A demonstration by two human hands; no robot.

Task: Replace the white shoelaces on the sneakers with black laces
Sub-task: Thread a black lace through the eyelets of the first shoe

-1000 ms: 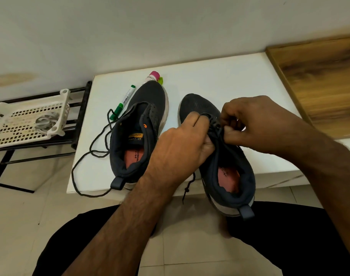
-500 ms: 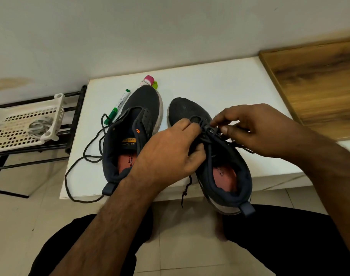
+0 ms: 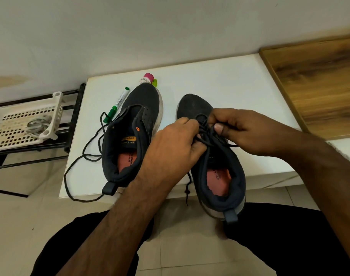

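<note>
Since the earlier frames both hands have been drawn closer together over the eyelets, and the right thumb has been brought down onto the lace crossing. The black lace (image 3: pixel 207 134) is threaded through the lower eyelets of the right sneaker (image 3: pixel 214 156), which lies at the front edge of the surface (image 3: pixel 229 86) with its heel overhanging that edge. Its long axis runs from toe at the back to heel at the front, tilted slightly. The lace is pinched by the left hand (image 3: pixel 174 148) on the shoe's left side, fingers curled round it; a free end hangs below the front edge. The same lace is pinched by the right hand (image 3: pixel 235 130) from the right, thumb pressed over the crossing. Both hands sit directly on the lace, so neither is nearer; the next eyelets lie toward the heel, toward the person. The step is judged as tightening or crossing before the next eyelet pair, roughly mid-lacing on this shoe.

The left sneaker (image 3: pixel 130 136) lies beside it, unlaced, with a loose black lace (image 3: pixel 78 162) trailing to the front left corner. A green marker (image 3: pixel 117 104) and a pink-capped tube (image 3: pixel 147 78) lie near the back edge. A white basket (image 3: pixel 24 122) sits on a rack off the left edge.
</note>
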